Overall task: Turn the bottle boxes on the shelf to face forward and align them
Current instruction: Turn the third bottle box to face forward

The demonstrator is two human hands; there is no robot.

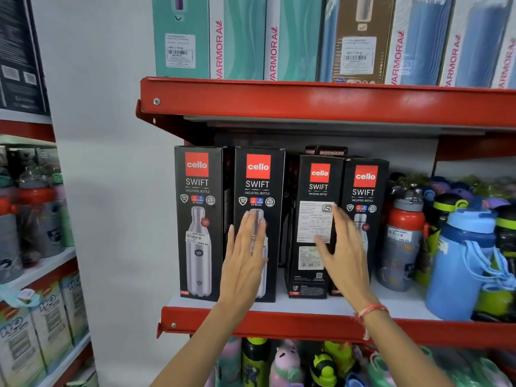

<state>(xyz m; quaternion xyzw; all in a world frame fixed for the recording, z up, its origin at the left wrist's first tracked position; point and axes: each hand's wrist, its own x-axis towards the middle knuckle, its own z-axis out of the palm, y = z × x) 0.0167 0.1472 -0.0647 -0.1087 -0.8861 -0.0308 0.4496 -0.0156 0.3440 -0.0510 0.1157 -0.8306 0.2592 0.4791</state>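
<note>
I'm seeing black bottle boxes (pixel 258 224) with red logos, the red shelf (pixel 307 322) edge, a blue bottle (pixel 458 263) at three o'clock.

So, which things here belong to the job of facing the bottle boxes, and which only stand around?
Belong to the job:
- four black Cello boxes; third box shows its label side
- left hand
- right hand
- middle shelf

Only standing around:
- loose bottles on the right
- Varmora boxes above
- bottles below
</note>
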